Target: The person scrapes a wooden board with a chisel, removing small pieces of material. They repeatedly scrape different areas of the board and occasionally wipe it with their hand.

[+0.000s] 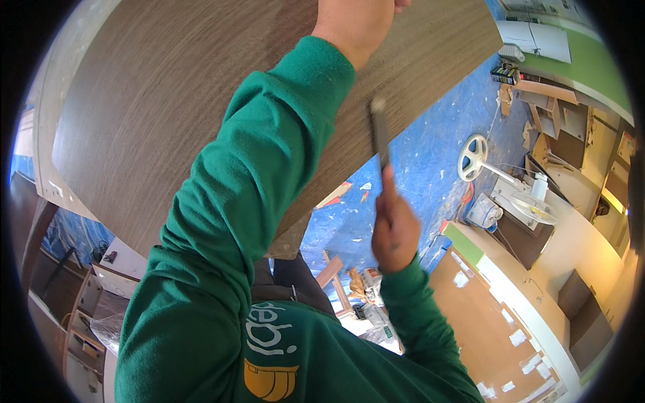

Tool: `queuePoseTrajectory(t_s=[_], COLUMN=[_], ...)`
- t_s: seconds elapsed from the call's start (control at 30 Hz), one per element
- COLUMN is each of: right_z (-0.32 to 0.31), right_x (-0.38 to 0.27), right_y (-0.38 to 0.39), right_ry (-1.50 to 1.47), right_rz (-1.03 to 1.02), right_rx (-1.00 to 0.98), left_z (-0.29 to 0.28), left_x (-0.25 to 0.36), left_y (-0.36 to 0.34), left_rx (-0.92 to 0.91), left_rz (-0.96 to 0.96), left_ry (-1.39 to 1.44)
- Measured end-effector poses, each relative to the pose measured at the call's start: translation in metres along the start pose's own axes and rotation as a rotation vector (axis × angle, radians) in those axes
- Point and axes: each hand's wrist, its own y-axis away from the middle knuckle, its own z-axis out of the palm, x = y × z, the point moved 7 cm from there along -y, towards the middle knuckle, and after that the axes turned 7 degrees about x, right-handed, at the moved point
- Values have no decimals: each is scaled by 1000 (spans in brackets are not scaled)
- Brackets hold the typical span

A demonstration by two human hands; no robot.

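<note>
My left arm reaches up across a large brown wood-grain panel [161, 87]. My left hand [356, 27] is over the panel's far part. Its fingers are mostly cut off by the top of the picture, so what they hold or touch is hidden. To the right, my right hand [396, 235] is closed around a slim dark hand tool [380, 134] with a pale end. The tool points up and overlaps the panel's right edge. Motion blurs both hand and tool, and the tool's exact kind is unclear.
Blue sheeting [430, 134] with scraps covers the floor. At the right stand a white fan [534, 207] with a round base and several cabinet parts [551, 114]. A brown board [484, 322] with white patches lies lower right. Open cabinets [84, 305] stand at the left.
</note>
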Motion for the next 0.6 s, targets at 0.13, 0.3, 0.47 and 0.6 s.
queuePoseTrajectory(t_s=[0.13, 0.3, 0.47, 0.6], right_z=[4, 7, 10, 3], right_x=[8, 35, 6, 29], right_y=[23, 14, 26, -3], right_ry=[-140, -106, -252, -49], right_rz=[36, 144, 112, 186], right_rx=[-53, 21, -61, 18], left_z=[-3, -4, -7, -8], left_x=[-3, 2, 9, 14], left_y=[-4, -2, -2, -1], left_rx=[15, 20, 39, 23], left_rz=[-57, -42, -18, 18], left_ry=[129, 112, 168, 239])
